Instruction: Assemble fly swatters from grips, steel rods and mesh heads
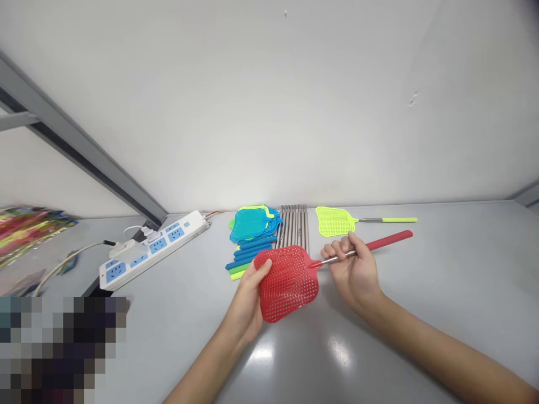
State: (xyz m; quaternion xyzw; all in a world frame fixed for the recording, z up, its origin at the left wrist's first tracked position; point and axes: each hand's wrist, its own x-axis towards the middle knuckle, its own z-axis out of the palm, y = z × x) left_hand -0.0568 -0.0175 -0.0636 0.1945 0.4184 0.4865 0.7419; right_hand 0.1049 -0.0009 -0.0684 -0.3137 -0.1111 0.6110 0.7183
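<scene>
Swatter [288,284] in bright red is in our two hands over the grey table [442,314]: our left hand [251,294] grasps its perforated head by the left edge, thumb on top, and our right hand [356,274] has its fingers curled around the metal shaft [329,261], just beside the red handle [389,240]. Beyond it, we have a yellow-green swatter [336,221] lying near the wall [295,112]. To its left, metal rods [295,221] lie side by side; next to them we see coloured tubes [250,256] and a pile of swatter heads [249,224]. Farther left sits a white power strip [162,249] with plugs in it.
</scene>
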